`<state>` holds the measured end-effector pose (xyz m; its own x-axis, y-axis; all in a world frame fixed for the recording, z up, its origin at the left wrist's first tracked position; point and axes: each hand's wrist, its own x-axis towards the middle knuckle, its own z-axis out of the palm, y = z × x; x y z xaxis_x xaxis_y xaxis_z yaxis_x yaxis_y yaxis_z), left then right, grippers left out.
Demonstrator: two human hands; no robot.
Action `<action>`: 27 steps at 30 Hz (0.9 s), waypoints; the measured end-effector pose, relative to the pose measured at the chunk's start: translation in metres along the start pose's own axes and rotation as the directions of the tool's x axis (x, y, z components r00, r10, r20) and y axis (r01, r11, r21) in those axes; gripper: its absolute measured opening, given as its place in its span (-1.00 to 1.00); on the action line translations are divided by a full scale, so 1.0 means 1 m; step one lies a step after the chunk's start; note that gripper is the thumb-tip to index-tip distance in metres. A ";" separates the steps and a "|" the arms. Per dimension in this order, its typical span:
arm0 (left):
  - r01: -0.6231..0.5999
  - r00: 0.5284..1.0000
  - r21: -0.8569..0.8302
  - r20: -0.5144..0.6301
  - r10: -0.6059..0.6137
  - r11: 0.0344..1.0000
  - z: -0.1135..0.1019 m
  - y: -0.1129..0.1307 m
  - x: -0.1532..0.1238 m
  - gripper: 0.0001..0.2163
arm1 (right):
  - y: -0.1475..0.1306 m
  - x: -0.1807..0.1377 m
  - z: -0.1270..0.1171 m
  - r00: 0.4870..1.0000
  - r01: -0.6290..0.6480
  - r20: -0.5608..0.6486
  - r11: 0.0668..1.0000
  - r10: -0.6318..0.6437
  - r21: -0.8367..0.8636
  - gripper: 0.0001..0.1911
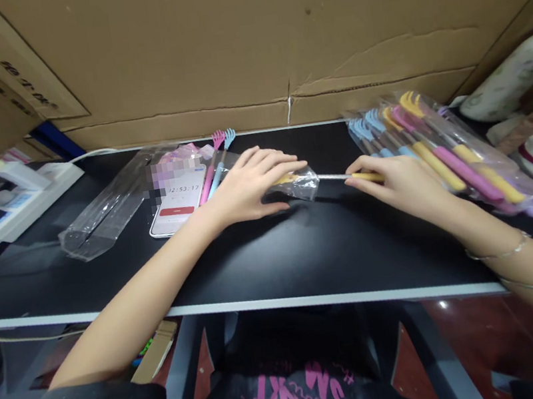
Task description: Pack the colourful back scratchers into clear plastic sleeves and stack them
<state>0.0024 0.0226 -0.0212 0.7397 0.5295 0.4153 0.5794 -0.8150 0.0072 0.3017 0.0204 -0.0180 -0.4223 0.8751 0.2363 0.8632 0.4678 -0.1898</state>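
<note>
My left hand (pixel 249 185) rests on the black table (pixel 255 255), fingers stretched out and pinching the mouth of a small clear plastic sleeve (pixel 300 184). My right hand (pixel 395 182) grips the yellow handle of a back scratcher (pixel 338 176), whose yellow claw end sits inside the sleeve. A metal rod joins handle and claw between the two hands.
A pile of pink, blue and yellow back scratchers (pixel 436 152) lies at the right. A phone (pixel 178 200) with a timer, two bagged scratchers (pixel 215 164) and empty clear sleeves (pixel 101 212) lie at the left. A power strip (pixel 27 193) sits far left; cardboard (pixel 271 37) walls the back.
</note>
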 end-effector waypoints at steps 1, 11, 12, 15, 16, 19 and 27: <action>0.022 1.000 0.034 -0.004 -0.021 0.999 -0.004 -0.003 -0.001 -0.40 | 0.002 0.000 -0.002 1.000 0.005 -0.003 1.000 -0.005 0.009 -0.67; 0.162 0.984 0.195 0.040 -0.173 0.967 -0.021 -0.027 -0.011 -0.49 | 0.012 0.000 -0.021 1.000 -0.018 -0.022 0.999 0.019 0.032 -0.65; 0.156 0.985 0.198 0.039 -0.167 0.968 -0.021 -0.026 -0.010 -0.50 | 0.013 0.000 -0.021 0.999 -0.023 -0.023 0.999 0.024 0.032 -0.64; 0.135 0.989 0.207 0.039 -0.146 0.969 -0.020 -0.023 -0.008 -0.53 | 0.015 0.001 -0.020 1.000 -0.013 -0.011 0.999 0.014 0.040 -0.63; 0.129 0.989 0.212 0.039 -0.141 0.969 -0.020 -0.021 -0.007 -0.54 | 0.015 0.002 -0.020 1.000 -0.008 -0.009 0.999 0.008 0.042 -0.63; 0.130 0.989 0.226 0.036 -0.141 0.965 -0.020 -0.019 -0.006 -0.56 | 0.011 0.006 -0.020 1.000 -0.017 -0.025 0.999 0.017 0.028 -0.64; 0.130 0.989 0.244 0.041 -0.145 0.961 -0.020 -0.015 -0.004 -0.57 | -0.005 0.030 -0.024 0.999 0.022 -0.032 1.000 -0.022 -0.007 -0.66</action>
<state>-0.0157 0.0280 -0.0051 0.6615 0.6509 0.3726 0.7368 -0.6567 -0.1610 0.2913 0.0409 0.0133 -0.4323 0.8600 0.2712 0.8554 0.4863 -0.1783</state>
